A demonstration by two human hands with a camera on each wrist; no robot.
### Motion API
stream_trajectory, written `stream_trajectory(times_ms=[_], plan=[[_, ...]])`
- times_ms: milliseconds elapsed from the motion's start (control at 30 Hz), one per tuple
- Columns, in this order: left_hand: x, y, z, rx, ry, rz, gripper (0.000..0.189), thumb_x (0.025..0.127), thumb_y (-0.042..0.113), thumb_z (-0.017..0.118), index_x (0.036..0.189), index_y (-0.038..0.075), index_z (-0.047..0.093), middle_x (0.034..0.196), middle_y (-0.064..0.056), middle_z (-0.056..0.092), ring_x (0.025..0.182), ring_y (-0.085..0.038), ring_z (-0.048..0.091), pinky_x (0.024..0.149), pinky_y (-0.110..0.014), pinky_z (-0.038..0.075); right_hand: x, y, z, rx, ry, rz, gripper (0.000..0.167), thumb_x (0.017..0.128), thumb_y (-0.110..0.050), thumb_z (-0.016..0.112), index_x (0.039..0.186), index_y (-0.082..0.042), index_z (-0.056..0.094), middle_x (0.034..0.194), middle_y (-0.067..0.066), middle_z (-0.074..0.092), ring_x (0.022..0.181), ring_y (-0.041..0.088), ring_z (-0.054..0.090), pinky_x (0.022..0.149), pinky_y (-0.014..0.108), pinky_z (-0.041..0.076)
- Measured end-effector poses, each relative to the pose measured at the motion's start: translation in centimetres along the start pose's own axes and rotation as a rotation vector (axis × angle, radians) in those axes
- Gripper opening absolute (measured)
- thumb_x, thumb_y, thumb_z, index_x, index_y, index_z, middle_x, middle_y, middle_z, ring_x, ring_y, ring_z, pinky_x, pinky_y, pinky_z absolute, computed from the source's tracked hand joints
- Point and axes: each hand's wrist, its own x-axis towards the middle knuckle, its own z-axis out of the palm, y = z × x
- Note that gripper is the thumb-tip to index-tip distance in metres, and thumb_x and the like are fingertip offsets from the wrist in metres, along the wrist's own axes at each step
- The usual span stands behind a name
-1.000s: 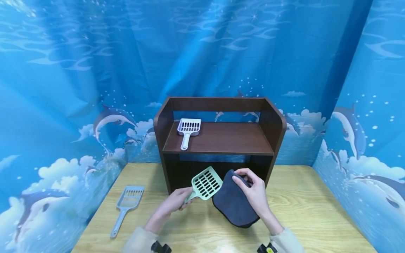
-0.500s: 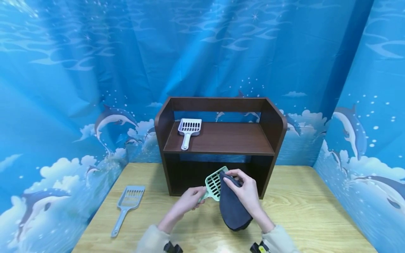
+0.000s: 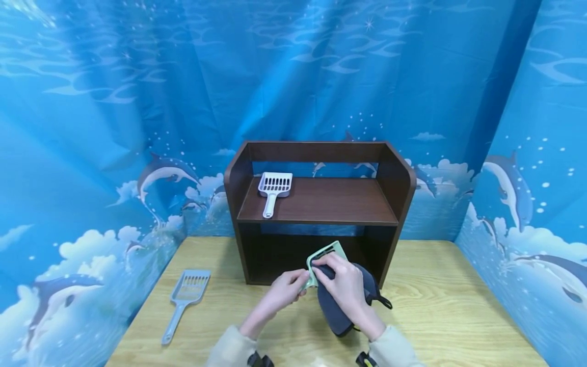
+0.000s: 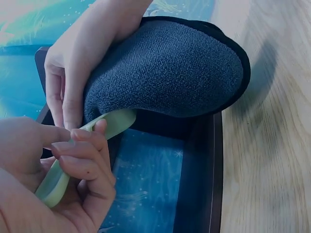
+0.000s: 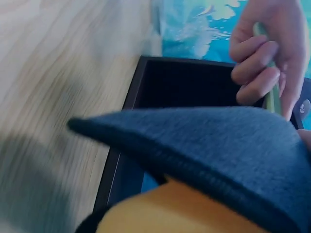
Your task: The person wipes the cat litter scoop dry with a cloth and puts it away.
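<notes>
In the head view my left hand (image 3: 284, 289) grips the handle of a green slotted litter scoop (image 3: 340, 249), whose head is turned partly edge-on. My right hand (image 3: 345, 285) pinches a dark blue-grey cleaning cloth (image 3: 331, 309) and holds it against the scoop's head, near the neck. In the left wrist view, fluffy pile and a black edge mark the cloth (image 4: 170, 73), which covers most of the scoop's head. Curled left fingers wrap the green handle (image 4: 54, 184) there. An orange-yellow surface (image 5: 175, 208) shows beneath the cloth in the right wrist view.
Behind the hands stands a dark brown two-tier shelf (image 3: 321, 199). A white litter scoop (image 3: 275, 184) lies on its upper tier at the left. On the wooden table (image 3: 458, 306), a grey-blue litter scoop (image 3: 189, 288) lies to the left. A blue dolphin-print curtain (image 3: 293, 76) hangs behind.
My left hand has moved right with the green scoop, which has turned more edge-on. My right hand has brought the cloth left onto the scoop's head; a black loop now shows at the cloth's right.
</notes>
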Motion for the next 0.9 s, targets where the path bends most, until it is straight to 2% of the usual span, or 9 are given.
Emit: stream_trajectory(times_ms=[133,200,300,367,433,567,767,900], plan=[[-0.2,0.0,0.1,0.028,0.005,0.003,0.036,0.108,0.028,0.05,0.087,0.002,0.064,0.066,0.002,0.05,0.052,-0.005,0.042,0.048,-0.018,0.031,-0.3,0.3,0.4,-0.154,0.052,-0.164,0.023,0.073,-0.014,0.089,0.091,-0.019,0.075,0.089,-0.008,0.067,0.078,0.012,0.068,0.049,0.028,0.049],[-0.3,-0.1,0.1,0.037,0.004,-0.002,0.037,0.108,0.029,0.05,0.086,0.002,0.063,0.065,0.003,0.05,0.052,-0.005,0.042,0.048,-0.018,0.03,-0.4,0.5,0.5,-0.235,0.07,-0.221,0.02,0.075,-0.014,0.086,0.089,-0.017,0.072,0.089,-0.005,0.065,0.077,0.013,0.067,0.048,0.029,0.048],[-0.5,-0.2,0.1,0.015,0.0,-0.017,0.037,0.108,0.029,0.049,0.088,0.0,0.063,0.066,0.003,0.05,0.053,-0.006,0.041,0.047,-0.018,0.03,-0.4,1.1,0.4,-0.329,0.094,-0.259,0.012,0.081,-0.014,0.079,0.088,-0.014,0.07,0.089,-0.001,0.065,0.076,0.016,0.064,0.05,0.031,0.049],[-0.6,-0.2,0.0,-0.008,0.003,-0.028,0.036,0.108,0.029,0.05,0.092,0.0,0.065,0.066,0.002,0.051,0.054,-0.006,0.042,0.048,-0.018,0.03,-0.3,1.4,0.2,-0.358,0.113,-0.266,0.006,0.086,-0.015,0.075,0.087,-0.012,0.07,0.089,0.001,0.065,0.075,0.019,0.063,0.052,0.032,0.049],[-0.7,-0.3,-0.1,-0.027,0.006,-0.036,0.035,0.108,0.028,0.05,0.097,0.0,0.067,0.066,0.002,0.051,0.055,-0.007,0.042,0.048,-0.017,0.031,-0.1,1.7,0.1,-0.374,0.128,-0.277,0.007,0.092,-0.017,0.069,0.088,-0.011,0.069,0.09,0.002,0.065,0.075,0.021,0.061,0.052,0.034,0.048],[-0.8,-0.3,-0.2,-0.027,0.006,-0.026,0.035,0.108,0.028,0.05,0.095,0.001,0.066,0.066,0.001,0.05,0.055,-0.007,0.043,0.048,-0.018,0.032,-0.1,2.0,0.1,-0.35,0.138,-0.328,0.015,0.097,-0.019,0.061,0.09,-0.009,0.069,0.092,0.004,0.066,0.076,0.024,0.06,0.057,0.036,0.047],[-0.6,0.0,0.2,-0.014,0.001,-0.003,0.036,0.108,0.03,0.05,0.085,0.005,0.063,0.066,0.001,0.05,0.053,-0.007,0.042,0.048,-0.019,0.031,-0.4,1.6,0.6,-0.194,0.075,-0.389,0.005,0.093,-0.009,0.063,0.094,-0.005,0.067,0.095,0.005,0.065,0.084,0.025,0.061,0.071,0.039,0.049],[-0.5,0.0,0.3,-0.017,0.013,-0.012,0.036,0.108,0.031,0.049,0.088,0.005,0.065,0.066,0.002,0.049,0.052,-0.008,0.041,0.047,-0.02,0.03,-0.6,1.4,0.9,-0.158,0.061,-0.436,0.015,0.101,-0.011,0.055,0.094,-0.005,0.067,0.097,0.006,0.065,0.084,0.024,0.062,0.072,0.037,0.05]])
